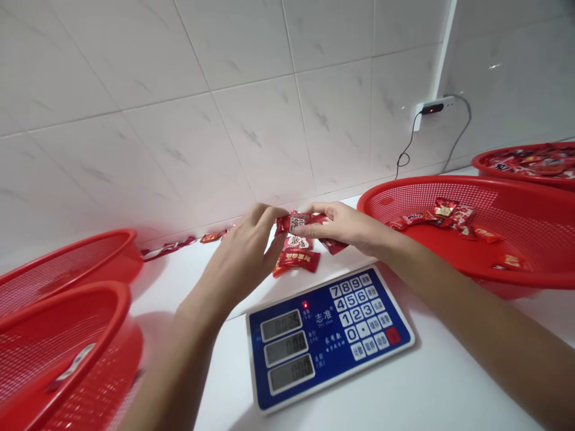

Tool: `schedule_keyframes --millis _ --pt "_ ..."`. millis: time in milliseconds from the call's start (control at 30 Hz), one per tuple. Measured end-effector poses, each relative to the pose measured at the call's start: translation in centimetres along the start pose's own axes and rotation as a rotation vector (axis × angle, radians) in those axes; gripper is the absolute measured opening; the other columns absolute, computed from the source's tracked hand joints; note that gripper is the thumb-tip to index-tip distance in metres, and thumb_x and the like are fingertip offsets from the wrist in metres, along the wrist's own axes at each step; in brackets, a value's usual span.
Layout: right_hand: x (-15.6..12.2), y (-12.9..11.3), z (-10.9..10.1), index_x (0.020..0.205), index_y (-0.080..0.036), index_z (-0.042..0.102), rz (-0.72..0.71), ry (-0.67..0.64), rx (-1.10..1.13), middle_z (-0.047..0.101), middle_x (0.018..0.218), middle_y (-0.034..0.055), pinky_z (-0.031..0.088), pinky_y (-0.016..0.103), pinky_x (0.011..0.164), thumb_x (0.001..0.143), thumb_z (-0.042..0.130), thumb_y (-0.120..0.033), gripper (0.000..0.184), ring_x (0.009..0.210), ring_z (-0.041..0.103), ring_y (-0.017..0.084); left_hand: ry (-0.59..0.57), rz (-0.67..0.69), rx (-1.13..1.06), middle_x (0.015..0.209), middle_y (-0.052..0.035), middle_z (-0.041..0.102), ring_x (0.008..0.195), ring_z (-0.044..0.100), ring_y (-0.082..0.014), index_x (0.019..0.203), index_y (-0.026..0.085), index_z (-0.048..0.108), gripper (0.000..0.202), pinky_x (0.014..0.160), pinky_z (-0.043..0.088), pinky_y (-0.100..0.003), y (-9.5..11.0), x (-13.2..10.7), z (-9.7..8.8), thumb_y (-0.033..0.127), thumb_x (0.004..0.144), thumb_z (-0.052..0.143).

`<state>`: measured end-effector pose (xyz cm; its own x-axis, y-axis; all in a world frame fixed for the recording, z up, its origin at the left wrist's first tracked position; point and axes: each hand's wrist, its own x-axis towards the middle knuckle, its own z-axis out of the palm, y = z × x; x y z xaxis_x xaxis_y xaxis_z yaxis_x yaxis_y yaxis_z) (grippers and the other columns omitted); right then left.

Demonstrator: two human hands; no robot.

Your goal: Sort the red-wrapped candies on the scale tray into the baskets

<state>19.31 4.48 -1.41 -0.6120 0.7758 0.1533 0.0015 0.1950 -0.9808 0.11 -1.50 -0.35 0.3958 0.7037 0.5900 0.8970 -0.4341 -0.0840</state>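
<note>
My left hand point(251, 242) and my right hand point(345, 227) meet over the white platform of a digital scale point(330, 335). Between their fingertips is a small red wrapped candy point(291, 223), pinched from both sides. Just under my right fingers is a darker red wrapped candy point(333, 245); whether the fingers touch it I cannot tell. Directly below the hands, a red candy with gold print point(297, 259) lies on the scale platform, beside a candy with white lettering point(297, 242). The scale's blue panel, with its lit red light, faces me.
A large red basket point(516, 191) at right holds several candies. Behind it stands a fuller red basket point(534, 173). Two red baskets stand at left; the nearer basket point(121, 299) holds a wrapper-like piece. Several candies point(168, 246) lie along the tiled wall. A power strip point(433, 109) with cables hangs there.
</note>
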Motion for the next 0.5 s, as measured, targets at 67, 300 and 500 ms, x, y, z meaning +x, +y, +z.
schedule_keyframes --millis 67,300,500 --pt "-0.3 -0.4 -0.1 0.116 -0.02 0.062 -0.051 0.051 -0.08 0.055 0.065 -0.0058 0.038 0.016 0.041 0.071 0.081 -0.029 0.05 0.045 0.043 0.004 0.012 -0.055 -0.019 0.107 -0.0098 0.06 0.091 0.063 -0.0236 0.114 0.017 0.055 0.023 0.076 0.049 -0.036 0.0 0.1 -0.1 0.028 0.097 0.043" --pt "-0.3 -0.5 -0.4 0.094 -0.017 0.07 -0.219 0.123 -0.245 0.055 0.065 -0.0027 0.045 0.02 0.04 0.076 0.074 -0.029 0.022 0.047 0.049 0.007 -0.065 -0.208 -0.29 0.076 -0.0022 0.065 0.069 0.06 -0.0188 0.089 0.021 0.059 0.032 0.062 0.041 -0.027 0.7 0.4 -0.7 0.042 0.099 0.037" --pt "0.0 0.0 -0.1 0.086 -0.015 0.068 -0.176 0.084 -0.198 0.053 0.059 -0.0045 0.039 0.019 0.036 0.079 0.07 -0.025 0.012 0.041 0.046 0.005 -0.016 -0.222 -0.308 0.064 0.0011 0.061 0.056 0.051 -0.0153 0.073 0.021 0.054 0.028 0.058 0.036 -0.025 1.3 0.6 -0.5 0.032 0.096 0.042"
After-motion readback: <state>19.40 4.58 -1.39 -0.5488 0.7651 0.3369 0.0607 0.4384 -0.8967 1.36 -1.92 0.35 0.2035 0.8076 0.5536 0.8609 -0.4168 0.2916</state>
